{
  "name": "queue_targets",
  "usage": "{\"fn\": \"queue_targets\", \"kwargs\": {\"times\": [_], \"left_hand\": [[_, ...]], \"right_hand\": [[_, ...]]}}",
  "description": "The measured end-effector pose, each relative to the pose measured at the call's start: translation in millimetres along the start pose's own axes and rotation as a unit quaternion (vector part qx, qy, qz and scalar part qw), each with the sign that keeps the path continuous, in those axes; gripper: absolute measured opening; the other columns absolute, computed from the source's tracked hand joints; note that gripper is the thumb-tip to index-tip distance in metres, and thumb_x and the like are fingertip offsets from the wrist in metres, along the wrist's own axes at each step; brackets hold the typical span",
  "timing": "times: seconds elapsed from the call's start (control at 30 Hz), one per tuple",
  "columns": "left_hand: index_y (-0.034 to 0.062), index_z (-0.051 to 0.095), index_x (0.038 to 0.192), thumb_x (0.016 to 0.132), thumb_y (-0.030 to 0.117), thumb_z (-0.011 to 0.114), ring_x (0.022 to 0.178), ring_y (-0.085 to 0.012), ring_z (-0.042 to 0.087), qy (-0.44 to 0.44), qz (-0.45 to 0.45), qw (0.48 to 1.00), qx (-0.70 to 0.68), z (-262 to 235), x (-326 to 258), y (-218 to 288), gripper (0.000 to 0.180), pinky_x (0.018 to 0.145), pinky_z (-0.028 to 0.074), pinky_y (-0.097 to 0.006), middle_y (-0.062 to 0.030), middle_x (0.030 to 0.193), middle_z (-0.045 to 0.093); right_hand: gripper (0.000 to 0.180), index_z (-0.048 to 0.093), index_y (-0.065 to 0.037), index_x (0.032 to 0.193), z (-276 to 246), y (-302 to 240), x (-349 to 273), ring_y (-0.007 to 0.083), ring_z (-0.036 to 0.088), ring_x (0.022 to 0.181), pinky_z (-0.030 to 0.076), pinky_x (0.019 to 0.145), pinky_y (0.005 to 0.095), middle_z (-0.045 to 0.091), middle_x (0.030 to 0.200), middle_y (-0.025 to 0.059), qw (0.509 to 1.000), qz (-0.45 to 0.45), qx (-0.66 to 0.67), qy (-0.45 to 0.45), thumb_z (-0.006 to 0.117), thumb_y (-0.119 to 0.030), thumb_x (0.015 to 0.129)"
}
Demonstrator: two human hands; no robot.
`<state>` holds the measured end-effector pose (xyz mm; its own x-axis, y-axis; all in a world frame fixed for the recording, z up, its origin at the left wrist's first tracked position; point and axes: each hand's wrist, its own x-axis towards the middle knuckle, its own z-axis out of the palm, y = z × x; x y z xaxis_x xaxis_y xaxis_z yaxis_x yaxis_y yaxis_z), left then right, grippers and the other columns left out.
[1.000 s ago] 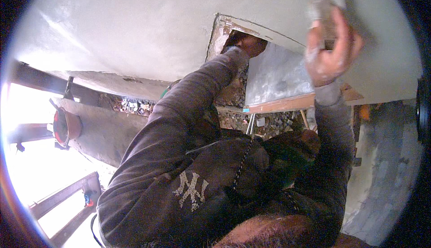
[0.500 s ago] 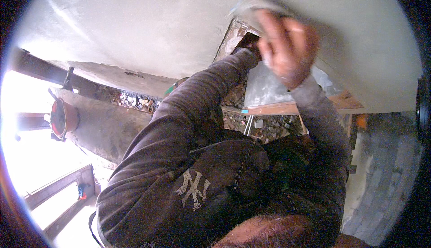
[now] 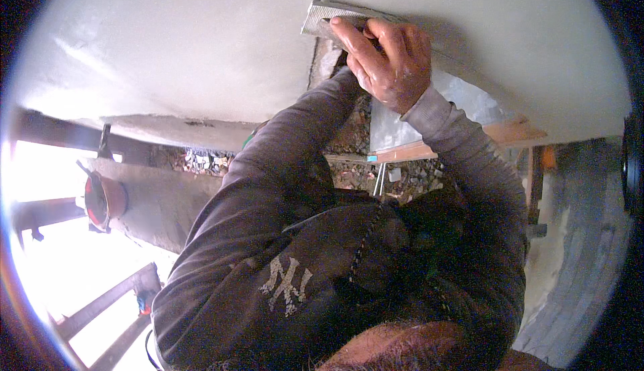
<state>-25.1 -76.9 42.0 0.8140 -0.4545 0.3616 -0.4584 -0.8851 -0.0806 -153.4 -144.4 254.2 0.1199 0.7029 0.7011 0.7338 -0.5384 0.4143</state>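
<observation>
Fingers curled and wet with smears, my right hand (image 3: 396, 66) grips a plastering float (image 3: 322, 19), a flat pale slab with a ribbed-looking edge. The float lies against the pale plastered wall (image 3: 188, 42), over the upper end of a rough-edged recess (image 3: 327, 59). My left forearm (image 3: 302, 119), in a dark sleeve, reaches up to this recess beneath my right hand. The left hand itself is hidden there, so its fingers do not show. Just below my right wrist is a grey smeared board (image 3: 396, 126) with a wooden edge (image 3: 409, 151).
A reddish bucket (image 3: 111, 203) stands on a brown surface (image 3: 161, 200) at the left. Wooden bars (image 3: 114, 304) cross the bright area at the lower left. Rubble (image 3: 204, 161) lies below the wall. Grey blockwork (image 3: 577, 257) rises at the right.
My right hand has moved left and slightly down with the float, which now shows sharply instead of blurred. My left forearm has shifted slightly left. The whole view has shifted a little.
</observation>
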Motion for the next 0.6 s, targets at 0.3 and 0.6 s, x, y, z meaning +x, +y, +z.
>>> {"fn": "queue_targets", "kwargs": {"times": [0.3,0.6], "left_hand": [[0.0004,0.05,0.141,0.098,0.021,0.055,0.133,-0.0426,0.052,0.004,0.027,1.0,0.012,-2,22,8,0.048,0.111,0.042,-0.057,-0.0229,0.145,0.053],[-0.0004,0.049,0.142,0.098,0.021,0.054,0.134,-0.0428,0.051,0.001,0.067,0.997,0.035,10,14,6,0.049,0.112,0.041,-0.058,-0.0233,0.146,0.052]], "right_hand": [[0.044,0.067,-0.008,0.125,-73,81,-101,0.029,0.061,0.096,0.051,0.09,0.0442,0.07,0.119,0.0087,0.973,0.183,-0.083,0.111,0.073,-0.014,0.082],[0.047,0.069,-0.031,0.129,0,13,-36,0.0162,0.052,0.08,0.045,0.068,0.0347,0.053,0.093,-0.0046,0.998,0.015,-0.021,0.06,0.076,-0.025,0.083]]}}
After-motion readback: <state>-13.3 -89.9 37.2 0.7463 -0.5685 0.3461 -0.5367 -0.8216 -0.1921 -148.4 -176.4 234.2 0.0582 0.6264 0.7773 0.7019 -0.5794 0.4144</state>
